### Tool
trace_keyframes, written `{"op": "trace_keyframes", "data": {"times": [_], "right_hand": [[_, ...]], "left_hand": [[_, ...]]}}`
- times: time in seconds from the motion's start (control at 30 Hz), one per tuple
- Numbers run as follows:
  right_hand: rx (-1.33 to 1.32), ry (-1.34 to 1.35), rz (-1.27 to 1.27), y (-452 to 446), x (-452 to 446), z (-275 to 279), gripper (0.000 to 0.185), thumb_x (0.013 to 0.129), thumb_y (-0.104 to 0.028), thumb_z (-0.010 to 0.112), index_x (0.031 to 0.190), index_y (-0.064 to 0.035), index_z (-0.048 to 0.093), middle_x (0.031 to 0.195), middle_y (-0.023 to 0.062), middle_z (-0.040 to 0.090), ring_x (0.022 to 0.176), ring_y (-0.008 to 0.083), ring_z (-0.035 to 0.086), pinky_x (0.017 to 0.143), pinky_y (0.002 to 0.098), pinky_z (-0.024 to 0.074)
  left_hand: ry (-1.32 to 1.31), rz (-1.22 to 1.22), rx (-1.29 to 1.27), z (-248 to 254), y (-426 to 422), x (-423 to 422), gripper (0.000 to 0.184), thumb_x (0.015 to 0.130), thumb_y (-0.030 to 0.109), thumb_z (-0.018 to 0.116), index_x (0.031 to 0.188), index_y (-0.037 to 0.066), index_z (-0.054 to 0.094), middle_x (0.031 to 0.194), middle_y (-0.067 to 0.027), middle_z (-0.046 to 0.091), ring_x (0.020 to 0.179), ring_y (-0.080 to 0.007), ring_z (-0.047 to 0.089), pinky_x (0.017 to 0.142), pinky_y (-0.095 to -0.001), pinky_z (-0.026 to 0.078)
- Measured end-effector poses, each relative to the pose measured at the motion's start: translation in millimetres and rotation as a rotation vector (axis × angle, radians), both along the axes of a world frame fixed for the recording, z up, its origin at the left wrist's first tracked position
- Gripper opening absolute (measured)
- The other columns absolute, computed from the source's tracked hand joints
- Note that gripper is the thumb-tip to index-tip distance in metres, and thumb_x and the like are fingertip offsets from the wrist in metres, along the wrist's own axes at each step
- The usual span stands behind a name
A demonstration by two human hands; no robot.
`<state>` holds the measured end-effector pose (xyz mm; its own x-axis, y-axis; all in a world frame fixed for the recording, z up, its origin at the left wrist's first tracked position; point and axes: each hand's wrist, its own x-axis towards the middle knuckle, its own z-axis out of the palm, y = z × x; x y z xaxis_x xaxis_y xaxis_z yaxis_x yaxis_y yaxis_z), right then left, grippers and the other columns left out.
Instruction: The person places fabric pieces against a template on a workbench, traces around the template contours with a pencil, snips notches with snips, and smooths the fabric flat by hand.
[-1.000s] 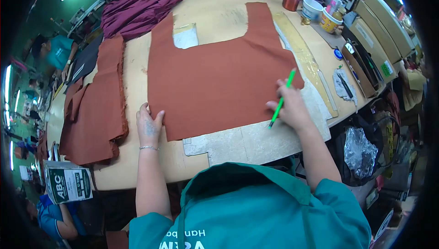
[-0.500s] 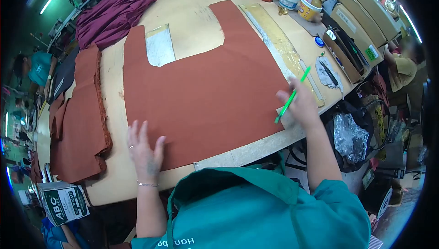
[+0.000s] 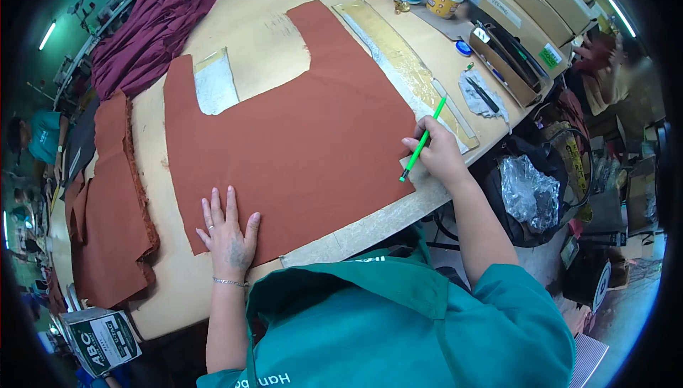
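A large rust-brown fabric piece (image 3: 284, 146) with a deep notch in its far edge lies spread on the table. My left hand (image 3: 231, 235) rests flat on its near left corner, fingers spread, holding nothing. At the right edge of the fabric, my right hand (image 3: 437, 151) grips a slim green pencil (image 3: 427, 132), which slants up and away. Under that hand is a pale scrap, partly hidden. Pale board strips (image 3: 377, 228) show along the near edge, and a long yellowish strip (image 3: 398, 43) runs along the right side. A silvery rectangular piece (image 3: 215, 85) sits in the notch.
Another rust-brown piece (image 3: 107, 210) with a frayed edge lies left. Maroon cloth (image 3: 153, 32) is heaped at the back. Tubs (image 3: 445, 0), cardboard boxes (image 3: 509, 21) and a rag (image 3: 484, 96) with a dark tool occupy the right. A tin (image 3: 99, 338) stands at lower left.
My left hand has gone from the fabric's left edge to lying flat on its corner. My right hand still holds the green pencil at the right edge. The whole view has shifted slightly.
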<state>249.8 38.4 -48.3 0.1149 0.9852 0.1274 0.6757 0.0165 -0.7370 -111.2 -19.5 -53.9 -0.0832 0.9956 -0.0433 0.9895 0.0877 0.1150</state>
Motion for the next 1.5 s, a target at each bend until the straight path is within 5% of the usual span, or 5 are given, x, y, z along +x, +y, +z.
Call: {"op": "trace_keyframes", "data": {"times": [0.5, 0.67, 1.1, 1.27, 1.5], "right_hand": [[0.145, -0.645, -0.25, 59, 76, -19, 0.027, 0.071, -0.021, 0.067, 0.085, -0.0028, 0.053, 0.076, 0.0196, 0.06, 0.076, 0.0384, 0.056, 0.069, 0.046, 0.0435], [-0.077, -0.526, -0.276, 85, 80, 4, 0.048, 0.071, -0.037, 0.069, 0.096, 0.0013, 0.056, 0.088, 0.0261, 0.06, 0.088, 0.0399, 0.057, 0.078, 0.0402, 0.0455], [-0.12, -0.003, -0.081, 101, 97, 71, 0.025, 0.076, -0.024, 0.07, 0.08, -0.0056, 0.053, 0.067, -0.0022, 0.046, 0.052, 0.0064, 0.035, 0.046, 0.0234, 0.026], [-0.314, 0.5, -0.052, 89, 82, 100, 0.024, 0.081, -0.018, 0.063, 0.094, 0.0002, 0.055, 0.082, 0.0046, 0.06, 0.074, 0.0089, 0.057, 0.063, 0.0229, 0.0461], [-0.133, 0.174, 0.065, 99, 83, 121, 0.021, 0.079, -0.01, 0.062, 0.094, 0.0039, 0.058, 0.083, 0.0042, 0.06, 0.074, 0.0085, 0.055, 0.067, 0.0206, 0.043]], "left_hand": [[-0.041, 0.009, 0.012, 3, 0, -2, 0.064, 0.082, 0.048, 0.049, 0.135, 0.018, 0.031, 0.143, -0.0104, 0.018, 0.133, -0.0329, 0.012, 0.095, -0.0667, 0.015], [-0.07, 0.032, 0.014, 5, -4, -1, 0.066, 0.081, 0.052, 0.048, 0.136, 0.018, 0.03, 0.144, -0.0104, 0.018, 0.133, -0.0325, 0.011, 0.096, -0.0659, 0.015], [-0.064, 0.012, 0.019, 4, -3, -4, 0.074, 0.078, 0.057, 0.05, 0.137, 0.019, 0.028, 0.144, -0.0097, 0.016, 0.133, -0.0324, 0.009, 0.095, -0.0667, 0.014], [-0.069, 0.012, -0.002, 6, -3, -5, 0.076, 0.077, 0.058, 0.05, 0.137, 0.019, 0.026, 0.144, -0.0093, 0.015, 0.133, -0.0323, 0.009, 0.095, -0.0666, 0.014], [-0.069, -0.001, 0.006, 4, -5, -8, 0.082, 0.072, 0.064, 0.05, 0.137, 0.019, 0.026, 0.144, -0.0096, 0.015, 0.133, -0.0326, 0.008, 0.096, -0.0661, 0.013]]}}
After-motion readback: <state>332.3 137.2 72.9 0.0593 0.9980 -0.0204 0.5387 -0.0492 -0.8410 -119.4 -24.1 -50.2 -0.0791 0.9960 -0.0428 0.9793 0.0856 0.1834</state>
